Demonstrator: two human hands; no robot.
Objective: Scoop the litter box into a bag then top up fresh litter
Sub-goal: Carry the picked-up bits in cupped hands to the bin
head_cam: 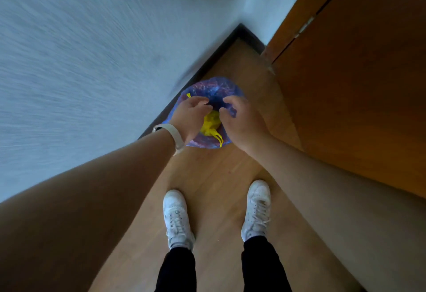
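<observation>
At the feet: two white lace-up sneakers [177, 216] and black trouser legs [176, 268] stand side by side on the floor, toes pointing toward the bag.
Floor [207, 176]: smooth, matte, warm brown wood-look boards, a narrow strip running between wall and door, with a few pale specks near the right shoe.
Forearms: bare, reaching forward and down from both lower corners.
Wristband [171, 134]: smooth white strap around the left wrist.
Left hand [191, 116]: over the bag's left rim, fingers curled and pinching the plastic beside the yellow cord.
Right hand [242, 122]: over the right rim, fingertips curled and pinching a fold of blue film.
Blue plastic bag [212, 90]: sits on the floor ahead of the shoes, its left side against the skirting; thin, translucent, crinkled film with a rounded mouth facing up and a reddish speckle showing through.
Yellow drawstring [211, 122]: bunched between the two hands, one loop trailing over the near rim, a short end showing at the far left rim.
Skirting board [207, 66]: dark strip at the wall's foot, running to the corner.
Wall [92, 49]: white, finely textured, streaked by motion blur.
Door [357, 84]: smooth orange-brown wood on the right, with a pale metal hinge [305, 25] on its dark edge gap.
</observation>
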